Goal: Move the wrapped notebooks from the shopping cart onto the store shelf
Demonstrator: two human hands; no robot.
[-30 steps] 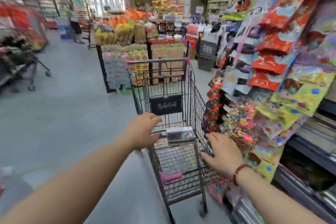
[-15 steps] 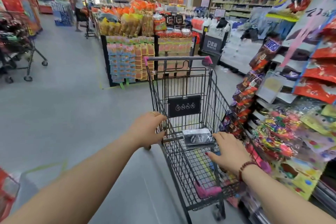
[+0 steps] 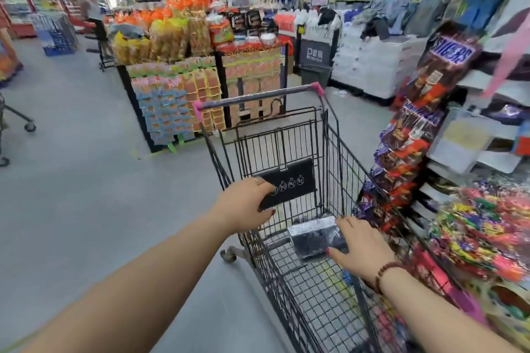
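Standing at the near end of a black wire shopping cart point(image 3: 286, 152), its grey push bar capped in pink at the far end. Reaching in with both arms.

Gripping the cart's left top rim with the left hand point(image 3: 243, 206): fingers clenched over the wire just beside a black rectangular plaque point(image 3: 289, 185) printed with four round white symbols, thumb tucked beneath, a thin ring point(image 3: 256, 180) on one finger.

Reaching down inside the cart with the right hand point(image 3: 361, 246), a brown bead bracelet point(image 3: 387, 269) at the wrist. Grasping the right end of the wrapped notebooks point(image 3: 312, 238), a flat dark pack in shiny clear film: thumb laid on its near edge, fingers bent over its far right corner. Pack low in the cart, at the wire floor, below the plaque and closer to the cart's right wall than to its left; impossible to tell whether resting on the wire or just clear of it.

Hard against the cart's right side: a hanging rack of brown, purple and red candy bags point(image 3: 415, 129) and, nearer, bright multicoloured sweet packets point(image 3: 481, 226), blurred. Further right of the cart, behind those, white store shelves point(image 3: 499, 92), contents too blurred to name. Beyond the cart's push bar, a black-framed display stand point(image 3: 177, 89) stacked with orange, yellow and blue snack packs. Left of the cart, smooth grey floor point(image 3: 86, 195).
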